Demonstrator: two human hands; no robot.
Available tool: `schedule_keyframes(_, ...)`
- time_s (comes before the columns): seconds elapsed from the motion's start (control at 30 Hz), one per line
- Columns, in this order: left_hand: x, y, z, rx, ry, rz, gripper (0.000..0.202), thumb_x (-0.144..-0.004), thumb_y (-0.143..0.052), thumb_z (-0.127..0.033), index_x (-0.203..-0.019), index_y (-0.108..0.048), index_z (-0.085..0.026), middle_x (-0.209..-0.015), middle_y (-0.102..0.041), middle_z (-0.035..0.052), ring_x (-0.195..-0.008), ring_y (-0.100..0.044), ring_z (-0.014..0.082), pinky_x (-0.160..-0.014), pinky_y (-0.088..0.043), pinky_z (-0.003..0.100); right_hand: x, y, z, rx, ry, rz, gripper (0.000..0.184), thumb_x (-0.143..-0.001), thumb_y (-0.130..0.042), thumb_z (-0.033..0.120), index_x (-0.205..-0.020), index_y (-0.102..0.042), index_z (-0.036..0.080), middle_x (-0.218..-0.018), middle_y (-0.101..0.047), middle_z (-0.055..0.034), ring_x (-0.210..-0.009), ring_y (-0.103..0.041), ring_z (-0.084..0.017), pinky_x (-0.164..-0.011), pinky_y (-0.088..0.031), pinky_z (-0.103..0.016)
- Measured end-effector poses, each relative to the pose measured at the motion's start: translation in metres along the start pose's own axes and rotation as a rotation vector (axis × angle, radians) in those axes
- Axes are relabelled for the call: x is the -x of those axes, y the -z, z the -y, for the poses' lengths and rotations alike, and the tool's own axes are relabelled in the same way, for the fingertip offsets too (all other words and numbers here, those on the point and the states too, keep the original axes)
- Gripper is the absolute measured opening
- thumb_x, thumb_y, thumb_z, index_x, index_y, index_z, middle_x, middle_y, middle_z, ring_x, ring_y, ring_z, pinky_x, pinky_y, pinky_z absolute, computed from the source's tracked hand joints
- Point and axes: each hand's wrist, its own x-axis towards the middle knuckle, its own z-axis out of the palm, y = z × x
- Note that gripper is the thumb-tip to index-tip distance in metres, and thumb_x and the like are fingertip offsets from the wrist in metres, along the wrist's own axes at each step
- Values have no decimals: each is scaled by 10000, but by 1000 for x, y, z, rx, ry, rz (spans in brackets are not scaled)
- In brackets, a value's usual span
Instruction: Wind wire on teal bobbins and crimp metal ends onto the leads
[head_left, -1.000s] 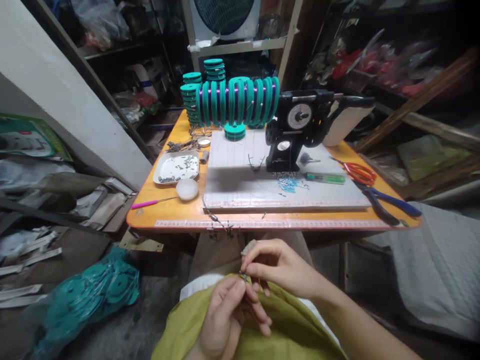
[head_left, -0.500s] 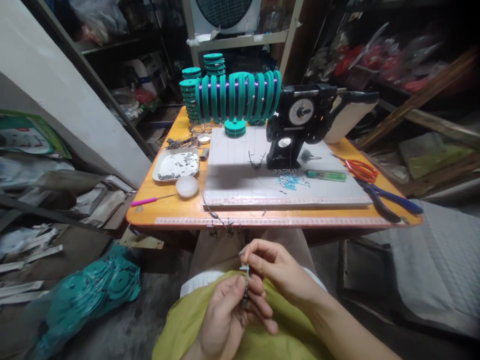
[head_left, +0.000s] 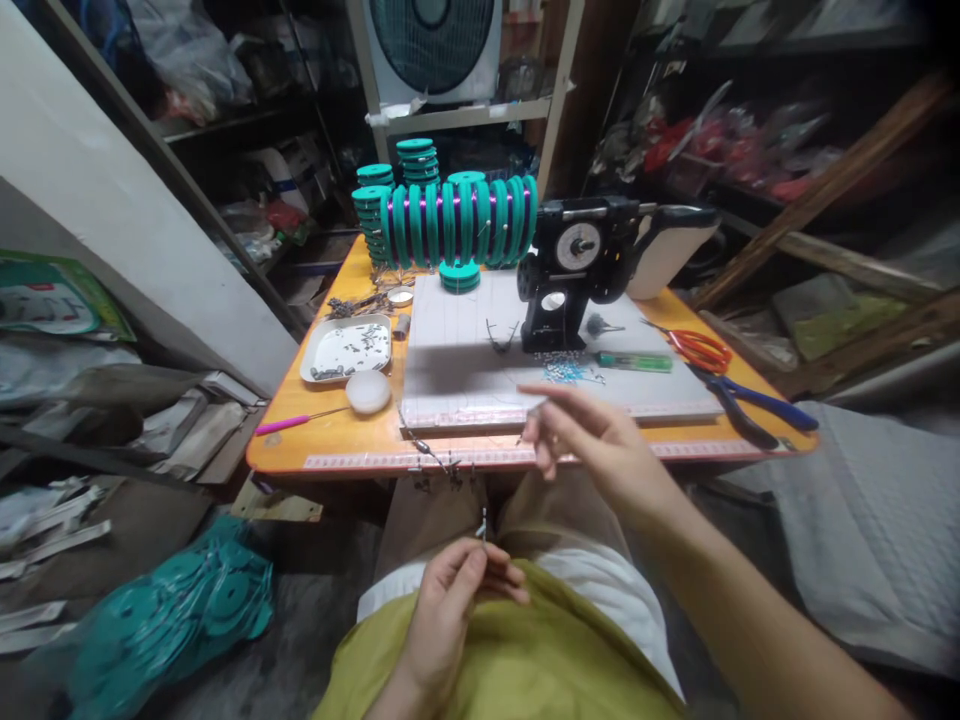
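My left hand rests low over my lap, pinching a small metal piece that sticks up from the fingertips. My right hand is raised above the front edge of the orange table, index finger stretched toward the white board. A thin grey thing shows at its thumb, too small to name. A row of teal spools wound with purple wire runs along the shaft of a black winding machine.
A metal tray of small parts, a white round lid and a pink-handled tool lie left of the board. Orange scissors, blue pliers and a green lighter lie right. A bag of teal discs sits on the floor.
My right hand left the left hand and rose forward to the table's front edge. The left hand stayed over my lap holding the metal piece. The camera tilted slightly.
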Motion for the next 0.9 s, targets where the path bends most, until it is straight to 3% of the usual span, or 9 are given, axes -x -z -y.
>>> schedule_keyframes(0.1,-25,9,9,-169,-64,-66,368,-816,-644,-484,-880,-653,-122,-826,-737,108,-752,-698,225,-778,-532,355,-40,10,25,226,157,-47,450,-912,-585,329,-1321,-500,161,-764,-649,-12,-541,-582,-104,-485,-519,-215)
schedule_keyframes(0.2,-46,22,17,-279,-86,-102,428,-815,-614,-519,-966,-631,-118,-897,-735,131,-813,-702,254,-821,-525,396,-80,7,34,365,153,7,592,-915,-563,261,-1448,-337,136,-722,-664,-11,-492,-579,-110,-450,-508,-212)
schedule_keyframes(0.3,-56,39,21,-434,-118,-162,432,-790,-621,-517,-967,-640,-124,-972,-722,153,-966,-670,299,-922,-478,436,-112,-5,30,430,123,-1,600,-941,-491,196,-1481,-234,155,-687,-664,2,-445,-586,-116,-398,-491,-207)
schedule_keyframes(0.4,-54,56,22,-605,-173,-241,380,-732,-677,-459,-940,-655,-142,-984,-708,159,-1061,-619,338,-1012,-400,478,-128,-14,25,472,106,-25,403,-936,-476,172,-1332,-432,115,-634,-656,-12,-379,-567,-128,-317,-439,-211)
schedule_keyframes(0.5,-43,64,18,-714,-234,-324,377,-744,-669,-406,-1006,-623,-139,-1048,-663,181,-1058,-603,357,-996,-393,536,-125,-14,25,497,127,-46,129,-910,-491,144,-884,-612,108,-554,-616,-22,-326,-523,-105,-283,-373,-189)
schedule_keyframes(0.57,-34,58,10,-747,-393,-317,351,-813,-614,-350,-1101,-573,-153,-1144,-610,177,-1014,-621,312,-935,-456,507,-116,-12,30,487,153,-54,218,-919,-464,154,-735,-578,134,-530,-599,-14,-319,-502,-81,-290,-350,-167)
schedule_keyframes(0.7,-24,22,-24,-773,-924,-123,325,-914,-482,-154,-1229,-515,-227,-1244,-580,125,-1060,-627,236,-918,-512,411,-93,-7,47,403,142,0,272,-949,-401,233,-746,-563,150,-524,-602,-4,-313,-482,-77,-281,-325,-160)
schedule_keyframes(0.77,-29,-1,-46,-803,-978,-27,391,-925,-465,-127,-1297,-498,-240,-1304,-569,114,-1214,-545,257,-1035,-443,434,-83,-6,57,276,87,70,267,-941,-416,257,-752,-567,144,-521,-609,-9,-303,-474,-78,-272,-312,-157)
schedule_keyframes(0.9,-53,-44,-81,-642,-900,90,460,-969,-423,-194,-1423,-389,-260,-1501,-395,78,-1385,-354,252,-1158,-296,427,-66,-5,75,18,-12,206,242,-907,-493,277,-755,-597,120,-503,-612,-16,-278,-441,-63,-261,-291,-132)
